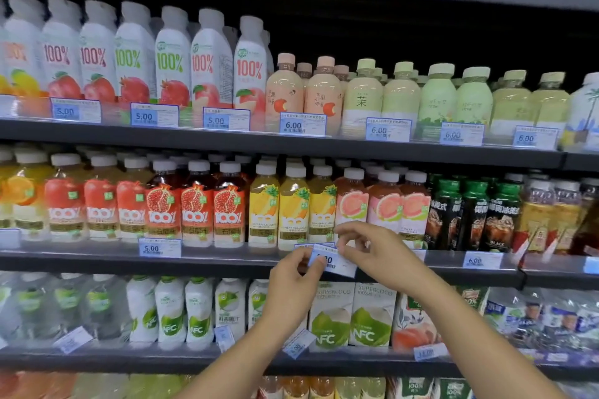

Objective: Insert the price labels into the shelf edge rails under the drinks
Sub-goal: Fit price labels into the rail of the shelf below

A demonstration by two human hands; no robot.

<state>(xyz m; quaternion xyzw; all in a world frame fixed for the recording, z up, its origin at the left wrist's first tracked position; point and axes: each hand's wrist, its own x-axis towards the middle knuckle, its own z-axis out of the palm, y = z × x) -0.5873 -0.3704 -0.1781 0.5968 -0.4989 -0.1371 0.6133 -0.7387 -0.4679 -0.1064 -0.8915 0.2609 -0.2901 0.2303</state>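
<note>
Well to the left of the hands, a 5.00 label point(159, 248) sits square in the rail point(227, 257) under the pomegranate bottles point(197, 210). It shows what a seated label looks like.

The left hand point(291, 282) pinches the left edge of a price label point(334, 262) between thumb and fingers. This label lies tilted across the front of the rail and is judged not yet seated. A second blue edge shows just behind its top; whether that one is already in the rail cannot be told.

Directly above the hands stand the pineapple bottles point(293, 214), and this position probably belongs to them.

The right hand point(379, 256) grips the label's right end, fingers curled over the upper corner. Holding both ends likely keeps the thin card flat so it can be levelled and slid into the channel.

To the right of the hands, a 6.00 label point(482, 261) is in place under the coffee bottles point(470, 214).
</note>
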